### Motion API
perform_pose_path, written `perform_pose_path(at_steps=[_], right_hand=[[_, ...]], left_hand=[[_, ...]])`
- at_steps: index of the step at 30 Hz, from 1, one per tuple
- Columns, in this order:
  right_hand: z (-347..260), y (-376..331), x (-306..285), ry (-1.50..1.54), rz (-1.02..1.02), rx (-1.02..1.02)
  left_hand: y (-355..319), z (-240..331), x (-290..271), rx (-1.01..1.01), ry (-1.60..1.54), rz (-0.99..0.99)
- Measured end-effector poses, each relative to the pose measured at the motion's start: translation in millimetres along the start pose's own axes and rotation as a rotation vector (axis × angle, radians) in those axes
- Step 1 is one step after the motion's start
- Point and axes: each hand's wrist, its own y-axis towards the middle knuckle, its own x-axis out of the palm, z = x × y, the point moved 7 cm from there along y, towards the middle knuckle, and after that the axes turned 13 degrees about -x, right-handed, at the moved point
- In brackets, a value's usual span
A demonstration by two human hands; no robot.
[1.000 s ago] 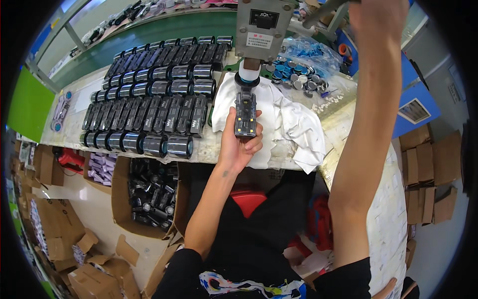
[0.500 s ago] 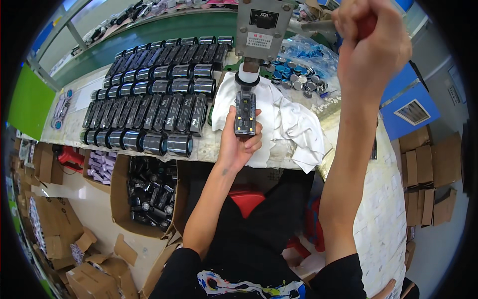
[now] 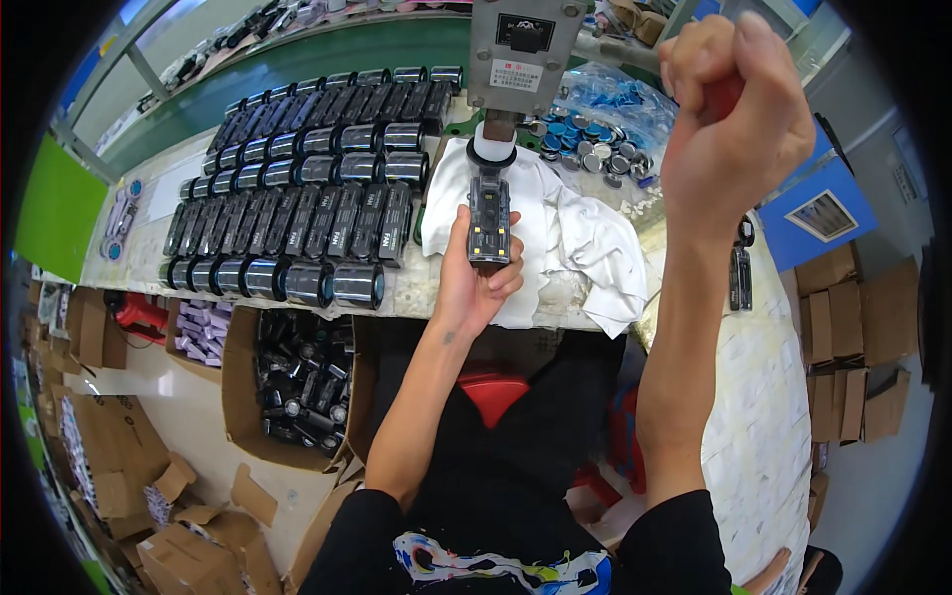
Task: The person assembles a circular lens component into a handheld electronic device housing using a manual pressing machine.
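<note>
My left hand (image 3: 470,283) is closed round a black handheld fan (image 3: 489,226), thumb on one side and fingers on the other. Its far end sits under the white and black tip (image 3: 493,146) of a grey bench press (image 3: 521,74); whether they touch is hard to tell. Raised at the upper right, my right hand (image 3: 734,129) is wrapped round the red knob (image 3: 722,97) of the press's lever. A crumpled white cloth (image 3: 585,253) lies under and beside the fan.
Several rows of black fans (image 3: 322,218) cover the bench's left side. Blue and silver round caps (image 3: 605,149) lie right of the press. Another black fan (image 3: 740,278) rests beyond my right forearm. Below stands a carton (image 3: 238,397) of black parts.
My right hand has come down slightly with the lever knob. A fan at the right, mostly hidden behind my forearm before, now shows. My left hand keeps its hold under the press.
</note>
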Motion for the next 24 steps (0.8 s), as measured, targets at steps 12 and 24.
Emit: perform_pose_path(at_steps=[12,24], right_hand=[[35.8,68.7,-8.7,-0.184,0.340,0.362],[47.2,77.2,-6.7,-0.170,0.330,0.356]], left_hand=[[-26.4,-14.1,7.9,-0.074,0.037,-0.004],[-59.2,-4.4,14.4,0.167,0.792,0.368]])
